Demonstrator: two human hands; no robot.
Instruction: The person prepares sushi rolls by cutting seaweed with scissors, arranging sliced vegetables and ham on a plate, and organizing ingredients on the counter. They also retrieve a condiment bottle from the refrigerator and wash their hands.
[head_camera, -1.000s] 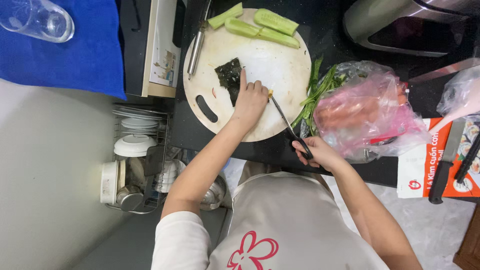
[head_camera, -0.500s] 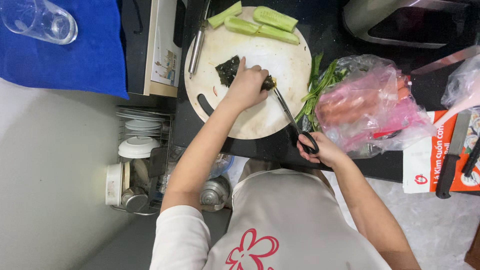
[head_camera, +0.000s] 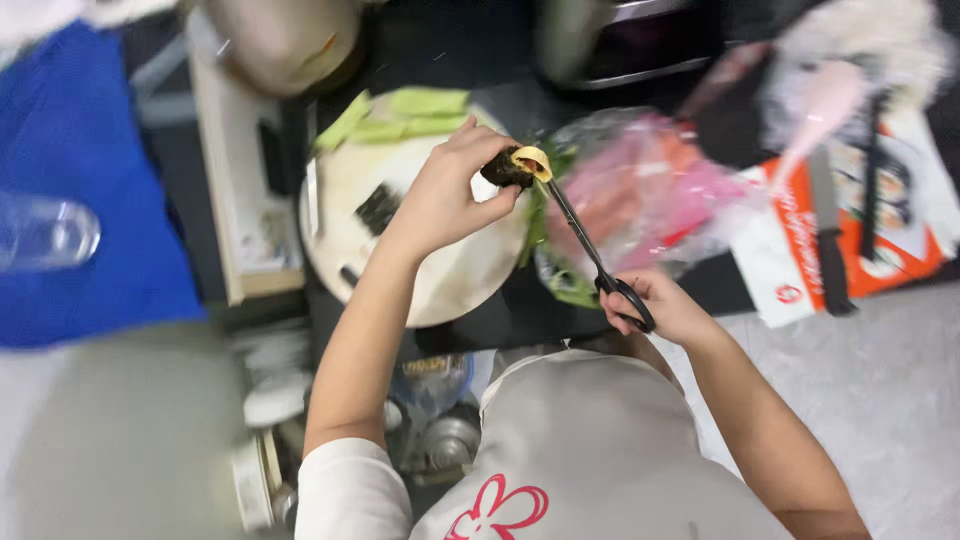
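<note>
A round board (head_camera: 450, 280) lay below the left fingers, pale and mostly bare. On its far edge, beyond the fingertips, sat green cucumber strips (head_camera: 400, 112). A dark scrap of seaweed (head_camera: 378, 207) lay on the board to the left of the knuckles. A pink bag (head_camera: 650, 195) filled the counter just right of the fingers, with green stalks (head_camera: 560, 285) poking out under the scissor blades. Past the bag lay an orange-and-white packet (head_camera: 860, 240) with a dark knife (head_camera: 828, 235) across it. Far to the left were a blue cloth (head_camera: 90, 200) and a clear glass (head_camera: 45, 232). All of it was blurred, so fine detail could not be told.

The left hand (head_camera: 445, 195) was raised above the board, its fingers (head_camera: 480, 140) pinched narrow around a roll (head_camera: 515, 166), dark outside with a yellow end showing. The roll sat at the fingertips, clear of the board. Nothing stood between it and the scissors (head_camera: 590, 255).

The right hand (head_camera: 660, 305) had its fingers through the black handles, closed on them. The blades ran up from that hand to the roll and met its yellow end. Whether the blades were parted or closed could not be told through the blur.
</note>
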